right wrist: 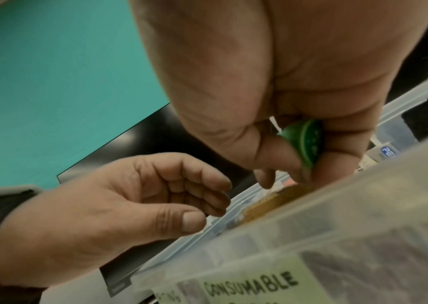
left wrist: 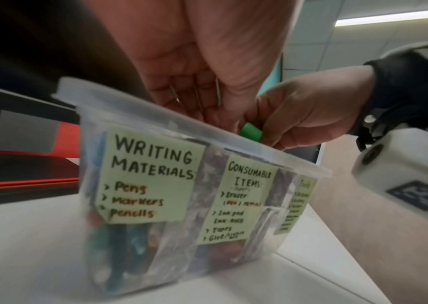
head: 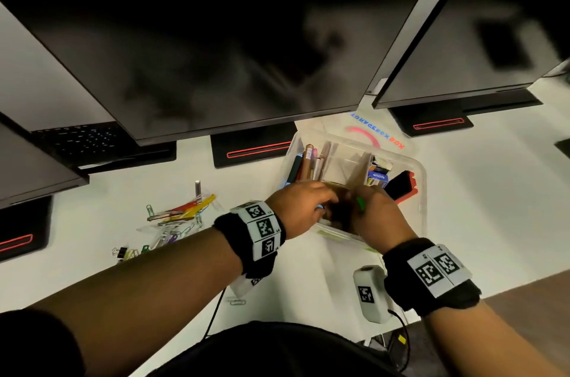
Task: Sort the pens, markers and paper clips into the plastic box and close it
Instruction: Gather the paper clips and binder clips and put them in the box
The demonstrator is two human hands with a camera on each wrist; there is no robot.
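The clear plastic box (head: 421, 191) stands open on the white desk, its front labelled "Writing Materials" (left wrist: 153, 174) and "Consumable Items". Several pens (head: 305, 163) stand in its left compartment. My left hand (head: 324, 200) hovers over the near rim (left wrist: 156, 121), fingers curled, with thin paper clips (left wrist: 218, 92) lying in the cupped palm. My right hand (head: 367, 197) is beside it over the middle compartment and grips a green marker (right wrist: 304, 139), also seen as the marker (head: 360, 205) between both hands. More pens, markers and paper clips (head: 182, 213) lie in a pile to the left.
The box's lid (head: 370, 130) lies behind it, under the monitor (head: 216, 52). A red and black item (head: 404, 188) fills the right compartment. One loose paper clip (head: 237, 302) lies near the desk's front edge. Monitor stands (head: 253, 151) line the back.
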